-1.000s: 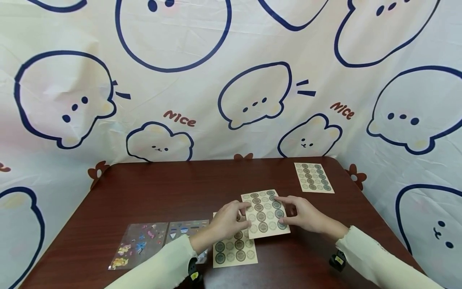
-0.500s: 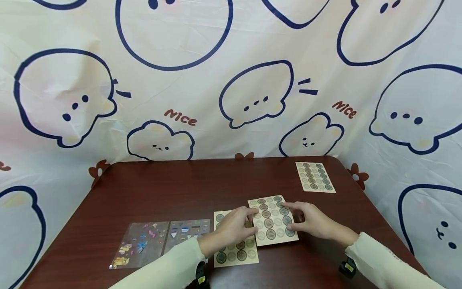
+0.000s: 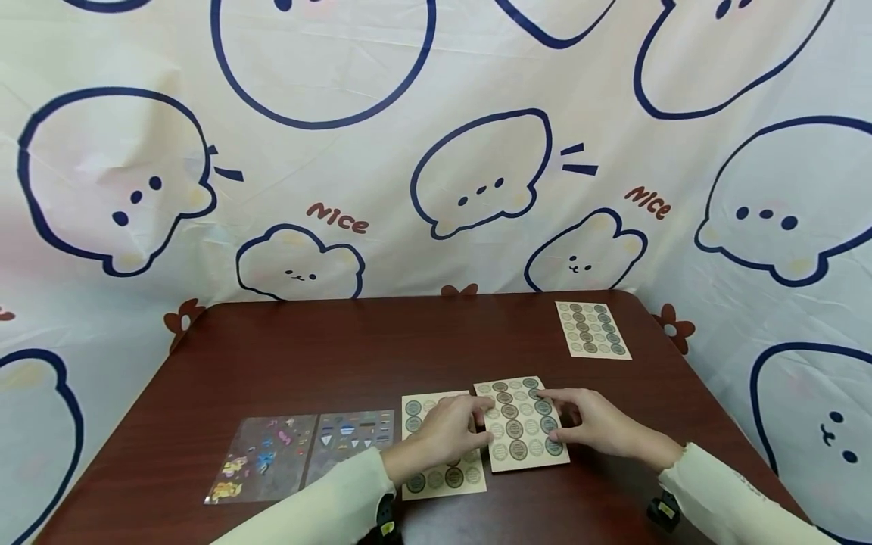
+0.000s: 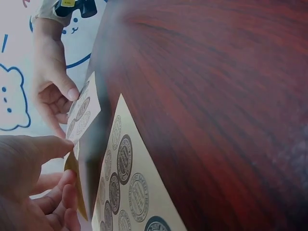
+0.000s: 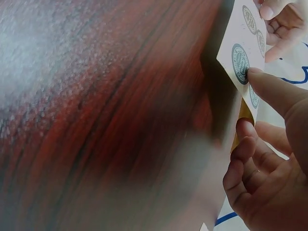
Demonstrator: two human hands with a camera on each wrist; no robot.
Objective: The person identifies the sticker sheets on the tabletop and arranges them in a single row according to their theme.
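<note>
A cream sticker sheet (image 3: pixel 524 435) printed with rows of round seal stickers is held between both hands, slightly above the table. My left hand (image 3: pixel 443 431) pinches its left edge, thumb on the printed face and fingers beneath. On the opposite edge, my right hand (image 3: pixel 599 424) pinches it the same way, as the right wrist view shows with the thumb (image 5: pixel 274 89) over a dark seal. Under my left hand and forearm, a second sheet of round seal stickers (image 3: pixel 436 484) lies on the table, partly hidden. The left wrist view shows this lying sheet (image 4: pixel 130 192) below the held one.
Two clear sticker sheets, one with colourful figures (image 3: pixel 255 462) and one with small shapes (image 3: pixel 354 435), lie on the left. Another seal sticker sheet (image 3: pixel 593 331) lies at the back right. A printed cloth (image 3: pixel 381 174) surrounds the dark wooden table (image 3: pixel 327 344).
Both hands have carried the held sticker sheet to the right and lower, off the lying sheet, so more of that sheet shows. The other sheets have stayed in place.
</note>
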